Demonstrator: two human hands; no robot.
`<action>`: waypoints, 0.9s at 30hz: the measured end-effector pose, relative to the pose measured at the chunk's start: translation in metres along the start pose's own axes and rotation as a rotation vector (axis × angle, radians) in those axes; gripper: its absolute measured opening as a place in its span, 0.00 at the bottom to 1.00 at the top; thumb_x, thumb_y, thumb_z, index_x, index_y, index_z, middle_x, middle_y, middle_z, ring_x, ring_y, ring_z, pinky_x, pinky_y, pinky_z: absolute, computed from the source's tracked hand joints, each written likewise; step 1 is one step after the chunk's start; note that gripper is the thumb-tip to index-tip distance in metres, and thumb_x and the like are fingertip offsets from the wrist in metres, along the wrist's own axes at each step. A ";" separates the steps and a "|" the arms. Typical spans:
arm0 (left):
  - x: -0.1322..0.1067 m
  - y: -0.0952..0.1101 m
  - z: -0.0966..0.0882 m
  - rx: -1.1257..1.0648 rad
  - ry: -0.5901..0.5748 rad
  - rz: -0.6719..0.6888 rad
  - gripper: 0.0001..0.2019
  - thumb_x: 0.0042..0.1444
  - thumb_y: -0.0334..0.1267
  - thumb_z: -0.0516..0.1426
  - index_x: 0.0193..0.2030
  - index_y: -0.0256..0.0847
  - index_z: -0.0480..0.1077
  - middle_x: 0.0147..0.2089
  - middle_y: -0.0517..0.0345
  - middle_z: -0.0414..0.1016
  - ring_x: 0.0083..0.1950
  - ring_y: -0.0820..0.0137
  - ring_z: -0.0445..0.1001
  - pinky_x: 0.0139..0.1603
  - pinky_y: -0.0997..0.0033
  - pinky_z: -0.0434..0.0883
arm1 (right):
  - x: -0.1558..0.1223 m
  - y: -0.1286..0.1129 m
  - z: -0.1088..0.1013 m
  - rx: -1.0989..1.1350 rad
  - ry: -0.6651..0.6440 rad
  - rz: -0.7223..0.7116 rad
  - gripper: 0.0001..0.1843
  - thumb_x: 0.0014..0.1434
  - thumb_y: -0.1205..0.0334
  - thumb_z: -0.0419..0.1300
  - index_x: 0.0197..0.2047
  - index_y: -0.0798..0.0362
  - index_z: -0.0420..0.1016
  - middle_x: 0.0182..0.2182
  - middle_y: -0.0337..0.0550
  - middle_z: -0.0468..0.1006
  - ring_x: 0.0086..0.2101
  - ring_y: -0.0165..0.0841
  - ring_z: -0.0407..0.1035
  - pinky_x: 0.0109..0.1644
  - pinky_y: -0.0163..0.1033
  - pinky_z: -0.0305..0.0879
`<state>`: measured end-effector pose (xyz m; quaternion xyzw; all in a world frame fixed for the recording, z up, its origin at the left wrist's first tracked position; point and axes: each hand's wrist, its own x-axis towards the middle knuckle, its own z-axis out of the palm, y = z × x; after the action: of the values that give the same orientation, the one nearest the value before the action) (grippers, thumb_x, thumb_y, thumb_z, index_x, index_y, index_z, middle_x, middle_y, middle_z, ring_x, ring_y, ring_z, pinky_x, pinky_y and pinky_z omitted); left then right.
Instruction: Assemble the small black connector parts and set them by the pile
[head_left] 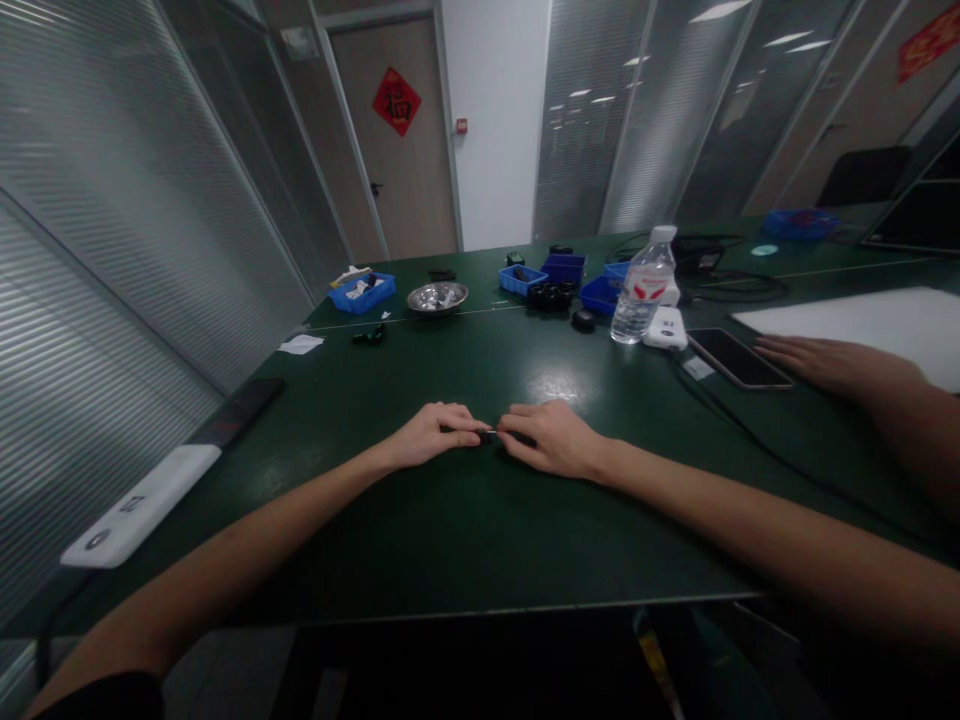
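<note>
My left hand (431,435) and my right hand (551,440) meet at the middle of the dark green table (450,540). Both rest on the tabletop with fingers curled in a pinch. Between the fingertips is a very small dark part (490,435), too small to make out. Both hands touch it from either side.
Another person's hand (821,360) lies flat at the right beside a phone (739,358). A water bottle (641,288), a white box (666,328), blue bins (364,292), a metal bowl (437,297) and small black parts stand farther back. A white power strip (139,508) lies at the left edge.
</note>
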<state>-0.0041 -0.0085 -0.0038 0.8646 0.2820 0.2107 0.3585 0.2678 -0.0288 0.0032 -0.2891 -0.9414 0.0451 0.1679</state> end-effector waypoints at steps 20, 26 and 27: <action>-0.004 0.018 0.008 0.078 0.069 0.134 0.11 0.67 0.38 0.60 0.53 0.43 0.79 0.49 0.53 0.77 0.49 0.66 0.76 0.53 0.65 0.72 | -0.001 -0.004 -0.001 -0.064 -0.002 -0.075 0.18 0.74 0.55 0.46 0.47 0.53 0.75 0.35 0.42 0.74 0.28 0.28 0.61 0.31 0.36 0.48; -0.003 0.018 0.008 0.033 0.071 0.106 0.10 0.65 0.37 0.61 0.51 0.43 0.80 0.48 0.54 0.78 0.49 0.67 0.77 0.54 0.66 0.72 | 0.000 -0.002 0.001 -0.064 0.020 -0.077 0.17 0.74 0.55 0.47 0.47 0.53 0.75 0.36 0.42 0.75 0.29 0.28 0.63 0.31 0.36 0.48; -0.003 0.018 0.008 0.031 0.074 0.105 0.10 0.65 0.37 0.61 0.51 0.43 0.80 0.48 0.54 0.78 0.49 0.67 0.77 0.53 0.66 0.72 | 0.000 -0.002 0.001 -0.061 0.020 -0.080 0.17 0.74 0.55 0.47 0.47 0.53 0.75 0.36 0.42 0.75 0.29 0.28 0.63 0.31 0.36 0.48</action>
<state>0.0043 -0.0247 0.0043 0.8752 0.2528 0.2566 0.3230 0.2664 -0.0311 0.0023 -0.2567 -0.9513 0.0069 0.1704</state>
